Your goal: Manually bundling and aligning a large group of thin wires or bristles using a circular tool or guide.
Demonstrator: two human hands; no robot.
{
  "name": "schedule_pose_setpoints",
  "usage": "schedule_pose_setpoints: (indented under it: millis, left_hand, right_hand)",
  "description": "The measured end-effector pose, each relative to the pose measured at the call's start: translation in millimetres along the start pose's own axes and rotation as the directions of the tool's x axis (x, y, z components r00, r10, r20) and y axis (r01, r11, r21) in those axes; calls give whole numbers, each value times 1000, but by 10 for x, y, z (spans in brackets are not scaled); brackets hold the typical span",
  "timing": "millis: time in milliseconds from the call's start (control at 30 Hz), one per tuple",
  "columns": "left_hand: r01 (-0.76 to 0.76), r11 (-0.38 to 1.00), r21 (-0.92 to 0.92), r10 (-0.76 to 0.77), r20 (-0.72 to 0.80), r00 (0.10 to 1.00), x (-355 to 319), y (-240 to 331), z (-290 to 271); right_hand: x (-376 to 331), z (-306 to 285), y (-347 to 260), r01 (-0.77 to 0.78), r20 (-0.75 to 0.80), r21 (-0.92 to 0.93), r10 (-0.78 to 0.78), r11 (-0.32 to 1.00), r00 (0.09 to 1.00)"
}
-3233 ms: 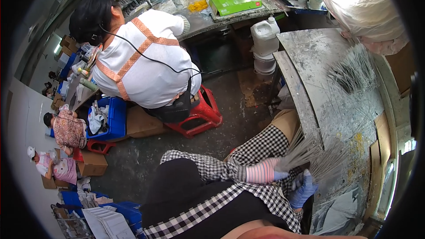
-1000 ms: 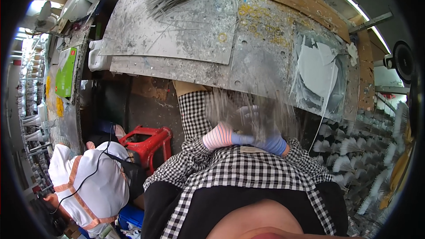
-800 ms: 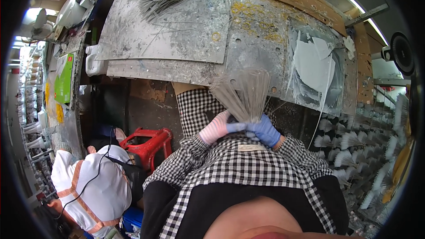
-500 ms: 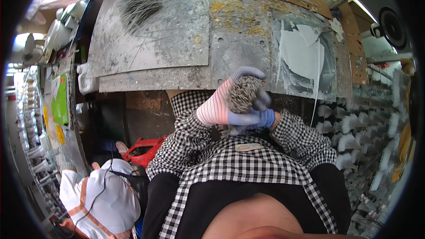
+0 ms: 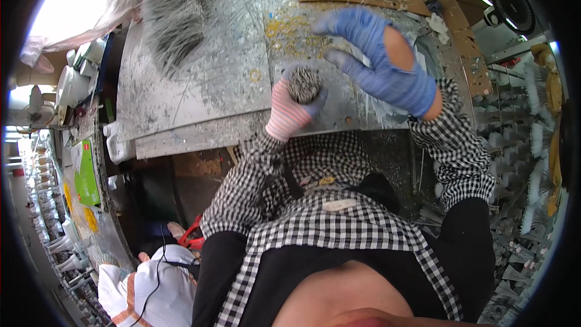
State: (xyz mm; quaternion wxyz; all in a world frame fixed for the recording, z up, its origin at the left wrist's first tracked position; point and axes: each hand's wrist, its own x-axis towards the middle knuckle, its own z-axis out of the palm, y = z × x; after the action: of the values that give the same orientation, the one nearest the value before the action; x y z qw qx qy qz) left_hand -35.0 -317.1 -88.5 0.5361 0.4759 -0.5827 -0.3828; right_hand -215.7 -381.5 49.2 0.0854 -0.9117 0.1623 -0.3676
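A tight bundle of grey bristles [image 5: 304, 83], ends toward the viewer, is in the left hand [image 5: 287, 111], near the front edge of the workbench [image 5: 230, 88]. Gloved fingers close round it, seemingly to keep the strands together. The right hand [image 5: 382, 77], apparently empty, is spread wide near scattered yellow rings [image 5: 289, 35]. Farther left lies a loose bristle heap [image 5: 178, 24].

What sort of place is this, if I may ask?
Probably a workshop: a stained worktable carries a heap of thin grey strands, and rows of pale bristly pieces stand at the right.
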Motion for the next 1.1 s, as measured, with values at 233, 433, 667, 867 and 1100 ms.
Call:
schedule_pose_setpoints:
  millis: [233,433,667,867,1100]
  left_hand:
    - [-201,919,340,200,39,979,-316,-332,291]
    - [-266,627,732,387,4,922,-858,-779,1505]
    - [-507,554,660,488,236,840,-246,37,-28]
    - [83,956,-280,-104,-61,993,-226,631,-170]
    - [8,987,-162,-33,-150,988,-296,-119,122]
  right_hand:
    - [512,632,-518,-102,471,111,38,989,882]
    - [706,689,-603,216,356,287,-313,933,880]
    - [467,955,-266,-96,327,571,-118,815,938]
    - [-154,521,-37,-183,81,499,165,847,983]
    - [-1215,1865,-81,-488,153,-239,528,840,835]
